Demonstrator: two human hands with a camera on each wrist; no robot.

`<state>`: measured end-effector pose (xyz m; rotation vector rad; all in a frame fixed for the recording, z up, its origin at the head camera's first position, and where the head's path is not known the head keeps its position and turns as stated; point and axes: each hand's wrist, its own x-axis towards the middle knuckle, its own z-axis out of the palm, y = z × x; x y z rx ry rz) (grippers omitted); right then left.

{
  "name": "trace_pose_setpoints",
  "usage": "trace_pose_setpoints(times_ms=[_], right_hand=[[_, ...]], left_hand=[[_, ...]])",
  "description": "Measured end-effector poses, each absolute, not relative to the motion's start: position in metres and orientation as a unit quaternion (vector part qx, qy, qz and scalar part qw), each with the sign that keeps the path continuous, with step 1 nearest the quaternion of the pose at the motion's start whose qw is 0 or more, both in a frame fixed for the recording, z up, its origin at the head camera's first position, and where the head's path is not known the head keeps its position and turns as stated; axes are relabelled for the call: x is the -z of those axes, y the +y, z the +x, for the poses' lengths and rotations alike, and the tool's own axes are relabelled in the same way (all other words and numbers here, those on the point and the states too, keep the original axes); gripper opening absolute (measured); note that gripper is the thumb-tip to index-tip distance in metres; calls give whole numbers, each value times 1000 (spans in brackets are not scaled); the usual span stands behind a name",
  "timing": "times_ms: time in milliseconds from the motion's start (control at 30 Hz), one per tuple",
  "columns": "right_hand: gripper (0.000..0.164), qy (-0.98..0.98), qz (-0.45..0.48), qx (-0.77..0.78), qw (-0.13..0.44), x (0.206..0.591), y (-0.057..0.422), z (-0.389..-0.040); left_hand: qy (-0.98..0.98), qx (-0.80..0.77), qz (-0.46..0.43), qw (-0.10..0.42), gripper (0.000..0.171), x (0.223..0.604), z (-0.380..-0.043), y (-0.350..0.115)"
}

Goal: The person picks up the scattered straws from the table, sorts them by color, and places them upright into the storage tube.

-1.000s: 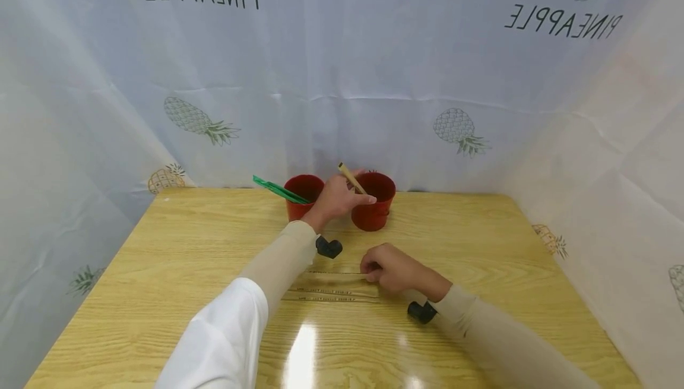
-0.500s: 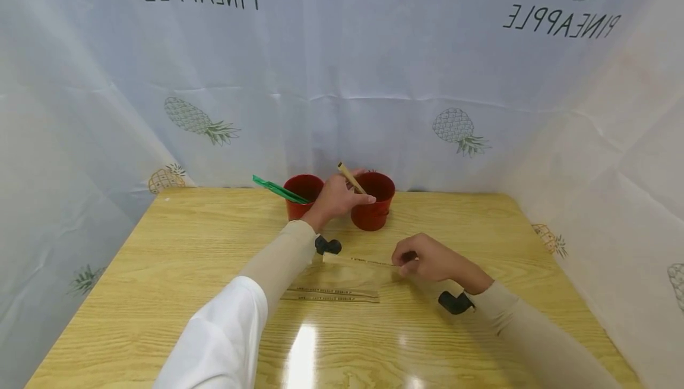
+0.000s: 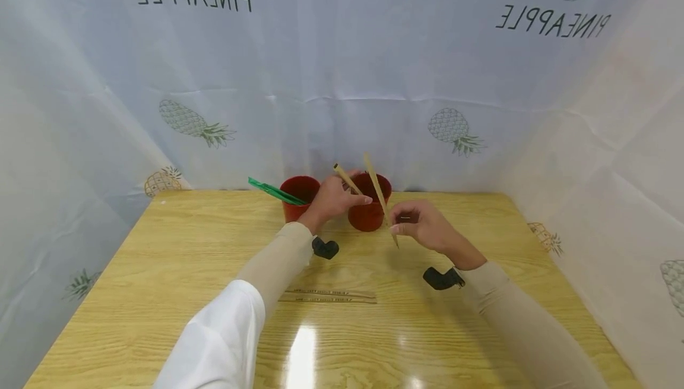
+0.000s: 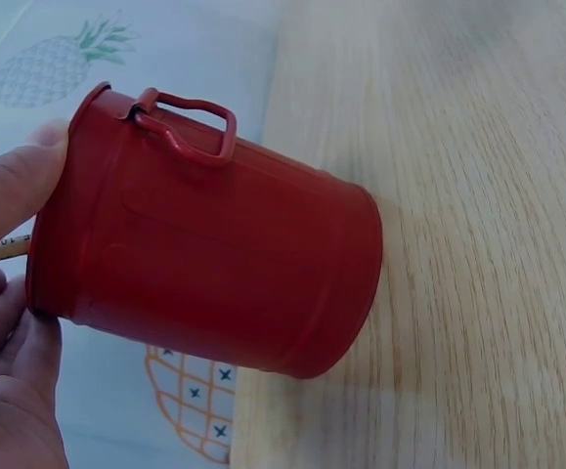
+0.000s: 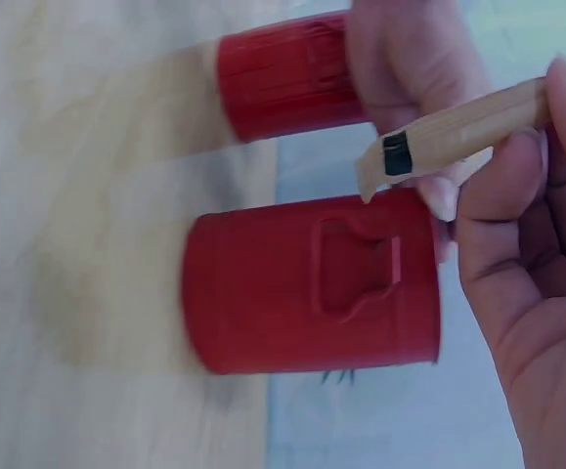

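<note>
My left hand grips the rim of the right-hand red metal bucket, thumb and fingers at its mouth in the left wrist view. A slim tan paper-wrapped stick leans out of that bucket. My right hand pinches another tan paper-wrapped stick near its lower end, tilted in front of the bucket. In the right wrist view this stick shows a dark printed mark near its crimped end, which overlaps the bucket. More such sticks lie side by side on the table.
A second red bucket stands just left, partly behind my left forearm, with green-wrapped sticks leaning out of it. The wooden table meets a pineapple-print curtain close behind the buckets.
My right hand has lifted one tan stick off the table, carried it up toward the right-hand bucket and turned it from lying flat to steeply tilted. My left hand keeps its place.
</note>
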<state>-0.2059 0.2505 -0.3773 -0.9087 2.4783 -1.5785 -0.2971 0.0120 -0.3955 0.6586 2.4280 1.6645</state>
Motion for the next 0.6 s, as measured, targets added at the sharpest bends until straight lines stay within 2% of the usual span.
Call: trace_pose_setpoints(times_ms=[167, 400, 600], right_hand=[[3, 800, -278, 531, 5, 368, 241, -214], [11, 806, -261, 532, -6, 359, 232, -224], [7, 809, -254, 530, -23, 359, 229, -234]], left_hand=[[803, -552, 213, 66, 72, 395, -295, 11], [799, -556, 220, 64, 74, 396, -295, 11], [807, -544, 224, 57, 70, 396, -296, 11]])
